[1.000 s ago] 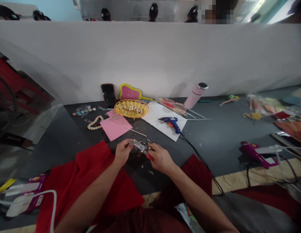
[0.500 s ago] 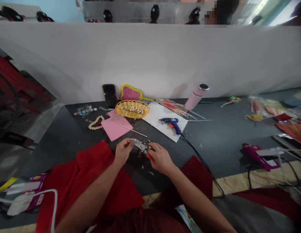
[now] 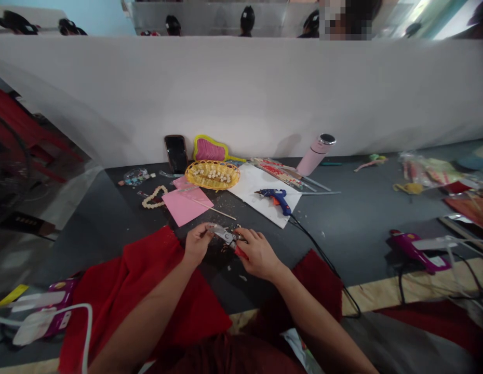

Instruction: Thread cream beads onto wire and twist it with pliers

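Observation:
My right hand (image 3: 259,253) is closed round the red handles of a pair of pruning shears (image 3: 225,235), whose metal blades point left. At the blade end, the fingers of my left hand (image 3: 197,243) are pinched together. What they hold is too small to make out. Small crumbs and chips lie on the dark table (image 3: 241,296) around and under the shears. Just beyond the hands a thin stick (image 3: 222,212) rests partly over a pink sheet (image 3: 187,206). A yellow basket (image 3: 212,182) holding several small pale pieces stands behind it.
A blue glue gun (image 3: 278,197) lies on a white board (image 3: 260,205), its cord trailing to the front edge. Behind stand a pink bottle (image 3: 316,155) and a phone (image 3: 176,154). Red cloth (image 3: 156,280) covers the near left. A purple power strip (image 3: 416,253) sits at right.
The shears have shifted very slightly between my hands. Both hands stay in nearly the same place, and the things on the table have not moved.

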A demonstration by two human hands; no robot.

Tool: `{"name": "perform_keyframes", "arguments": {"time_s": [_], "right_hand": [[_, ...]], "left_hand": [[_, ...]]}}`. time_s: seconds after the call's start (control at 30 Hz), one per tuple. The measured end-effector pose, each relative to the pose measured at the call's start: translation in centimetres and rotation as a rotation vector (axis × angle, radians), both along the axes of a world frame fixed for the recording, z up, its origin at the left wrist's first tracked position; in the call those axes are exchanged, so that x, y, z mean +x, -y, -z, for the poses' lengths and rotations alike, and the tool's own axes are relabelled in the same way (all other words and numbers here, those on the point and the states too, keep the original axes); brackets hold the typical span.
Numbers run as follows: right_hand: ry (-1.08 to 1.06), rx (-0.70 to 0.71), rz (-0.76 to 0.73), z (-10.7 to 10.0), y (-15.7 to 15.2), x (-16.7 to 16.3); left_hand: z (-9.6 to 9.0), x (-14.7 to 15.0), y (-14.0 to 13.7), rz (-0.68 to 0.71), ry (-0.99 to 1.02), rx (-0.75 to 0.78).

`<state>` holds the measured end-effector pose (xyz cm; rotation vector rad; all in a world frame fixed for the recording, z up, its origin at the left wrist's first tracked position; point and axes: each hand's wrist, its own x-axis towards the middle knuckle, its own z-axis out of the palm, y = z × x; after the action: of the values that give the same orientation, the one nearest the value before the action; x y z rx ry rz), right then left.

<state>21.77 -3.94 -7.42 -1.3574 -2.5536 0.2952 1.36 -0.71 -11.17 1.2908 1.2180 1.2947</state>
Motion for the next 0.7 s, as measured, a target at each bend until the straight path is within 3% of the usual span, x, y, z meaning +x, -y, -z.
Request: {"name": "perform_keyframes", "arguments": {"time_s": [0.7], "right_hand": [[0.001,0.042,0.041,1.3,0.2,-0.2]], "left_hand": [[-0.6,0.3,0.3,0.013,-0.009,-0.020]]}}
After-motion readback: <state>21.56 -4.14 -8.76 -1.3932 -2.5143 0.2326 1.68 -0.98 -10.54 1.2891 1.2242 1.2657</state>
